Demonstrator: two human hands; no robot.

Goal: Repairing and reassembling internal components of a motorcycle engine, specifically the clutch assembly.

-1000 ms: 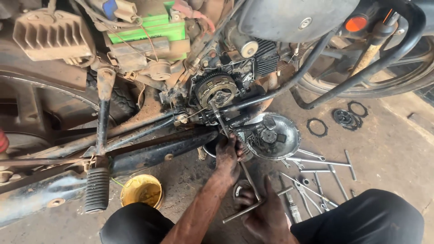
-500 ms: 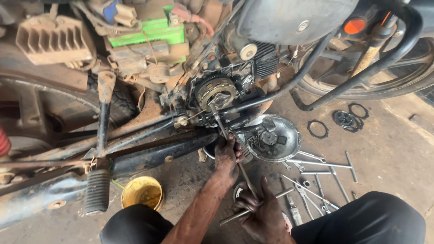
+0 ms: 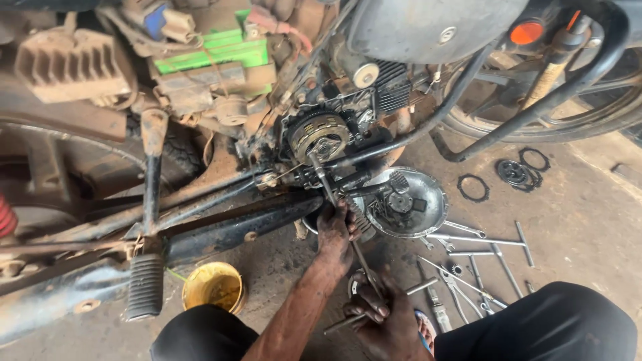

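Greasy T-handle wrench [image 3: 344, 234] now runs from the clutch hub [image 3: 319, 137] at centre down to bottom centre. Left hand [image 3: 336, 230] has slid up onto its shaft, right hand [image 3: 378, 314] has clamped the crossbar, so turning looks underway.

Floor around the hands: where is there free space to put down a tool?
Bare concrete lies right of the clutch rings, toward the frame edge, and between the yellow tub and the metal bowl. Crowded: the strip of wrenches beside the right hand.
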